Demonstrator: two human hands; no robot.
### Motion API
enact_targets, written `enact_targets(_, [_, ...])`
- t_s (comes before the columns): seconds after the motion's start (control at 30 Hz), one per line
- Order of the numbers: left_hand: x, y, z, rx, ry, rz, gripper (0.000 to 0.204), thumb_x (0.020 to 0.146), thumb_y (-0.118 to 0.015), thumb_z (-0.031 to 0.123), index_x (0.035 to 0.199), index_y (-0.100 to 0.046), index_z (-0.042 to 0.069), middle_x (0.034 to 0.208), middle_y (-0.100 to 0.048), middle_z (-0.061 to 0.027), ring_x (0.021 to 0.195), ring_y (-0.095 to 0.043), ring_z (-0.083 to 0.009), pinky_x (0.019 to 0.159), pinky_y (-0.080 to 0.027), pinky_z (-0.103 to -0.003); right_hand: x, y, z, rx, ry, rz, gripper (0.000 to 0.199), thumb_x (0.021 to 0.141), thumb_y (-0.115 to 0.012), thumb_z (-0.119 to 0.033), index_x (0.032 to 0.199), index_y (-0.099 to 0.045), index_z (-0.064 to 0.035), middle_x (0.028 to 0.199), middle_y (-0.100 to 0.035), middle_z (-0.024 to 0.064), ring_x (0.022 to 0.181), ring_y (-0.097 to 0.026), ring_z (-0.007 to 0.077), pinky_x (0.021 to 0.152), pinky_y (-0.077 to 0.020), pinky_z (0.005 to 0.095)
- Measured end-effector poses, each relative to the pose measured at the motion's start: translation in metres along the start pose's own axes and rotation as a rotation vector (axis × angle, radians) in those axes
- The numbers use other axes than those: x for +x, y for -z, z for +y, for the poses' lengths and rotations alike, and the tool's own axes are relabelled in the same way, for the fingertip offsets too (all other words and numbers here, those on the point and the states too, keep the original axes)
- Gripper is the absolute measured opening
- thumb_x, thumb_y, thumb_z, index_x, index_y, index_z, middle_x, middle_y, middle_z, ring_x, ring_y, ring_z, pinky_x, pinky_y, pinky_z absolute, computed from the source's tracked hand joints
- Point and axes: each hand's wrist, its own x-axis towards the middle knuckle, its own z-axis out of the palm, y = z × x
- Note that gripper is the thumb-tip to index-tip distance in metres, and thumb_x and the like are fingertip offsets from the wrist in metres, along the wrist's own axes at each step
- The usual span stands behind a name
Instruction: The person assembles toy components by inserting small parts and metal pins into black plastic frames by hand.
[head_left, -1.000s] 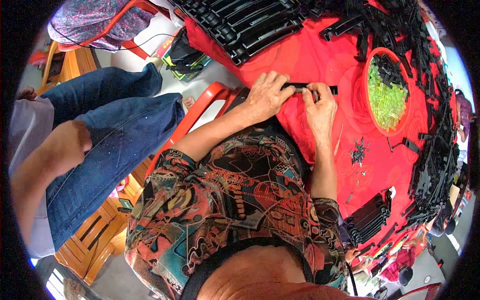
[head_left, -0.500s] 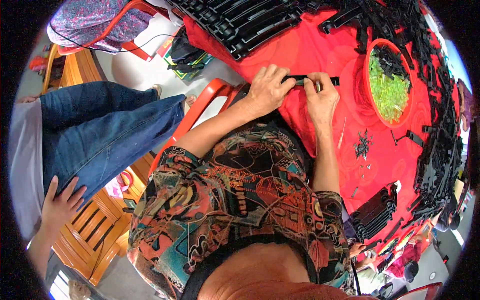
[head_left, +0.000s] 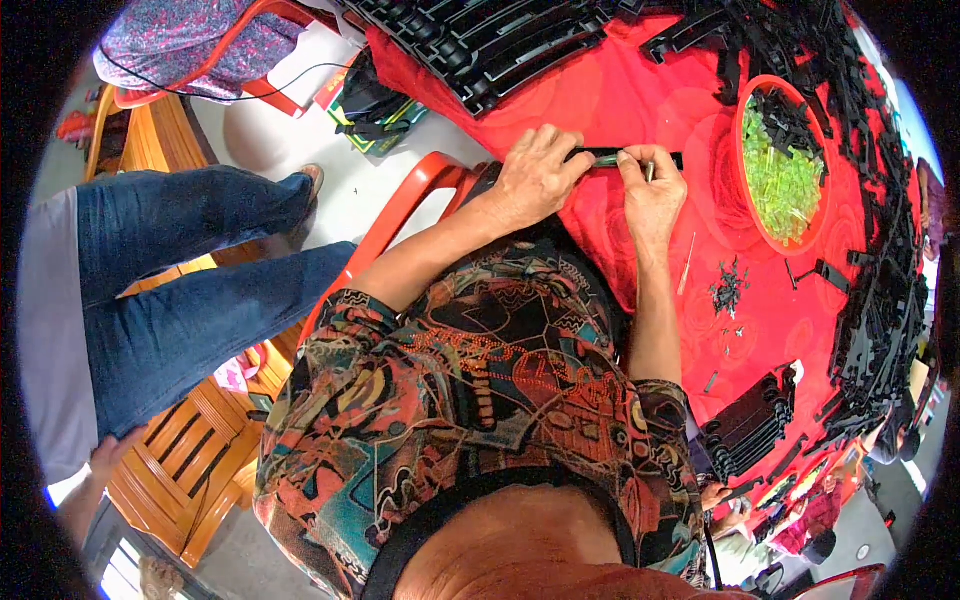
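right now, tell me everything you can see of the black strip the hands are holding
The strip is a thin, long black piece, plastic by its look, with a greenish bit near its middle. It lies roughly level just above the red cloth, near the table's edge. The left hand grips its left end from above, and the right hand pinches it near the middle. Its right end sticks out free past the right hand. Fingers hide most of its length, so finer detail cannot be told.
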Motion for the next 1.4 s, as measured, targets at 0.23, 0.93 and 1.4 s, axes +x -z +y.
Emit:
enact_targets(0.23, [0.001,0.003,0.000,0.006,-0.006,0.015,0.018,0.069,-0.065,0.010,0.087,-0.062,0.009,0.092,-0.057,-0.0042,0.080,-0.054,-0.0223,0.065,-0.044,-0.035,-0.002,0.001,-0.005,-0.114,0.019,-0.011,0.004,0.077,-0.063,-0.004,0.078,-0.061,-0.0005,0.063,-0.054,0.0059,0.057,-0.048,0.0117,0.055,-0.0414,0.0275])
enact_targets(0.93, [0.009,0.007,0.003,0.020,0.044,-0.196,0.015,0.075,-0.058,0.015,0.088,-0.064,0.018,0.088,-0.056,-0.0040,0.085,-0.051,-0.0243,0.068,-0.039,-0.038,-0.013,0.012,-0.016,-0.317,0.537,0.062,0.013,0.081,-0.060,-0.007,0.093,-0.064,-0.0051,0.080,-0.057,0.0110,0.072,-0.058,0.0251,0.061,-0.0474,0.0343])
enact_targets(1.4, [0.011,0.010,0.007,-0.001,0.079,-0.236,0.019,0.073,-0.058,0.007,0.090,-0.062,0.012,0.093,-0.056,-0.0054,0.088,-0.051,-0.0261,0.071,-0.041,-0.039,0.020,0.018,-0.016,1.060,0.015,0.168,0.034,0.090,-0.034,-0.021,0.086,-0.056,0.0046,0.049,-0.023,-0.0039,0.038,-0.020,0.0073,0.037,-0.0213,0.0251])
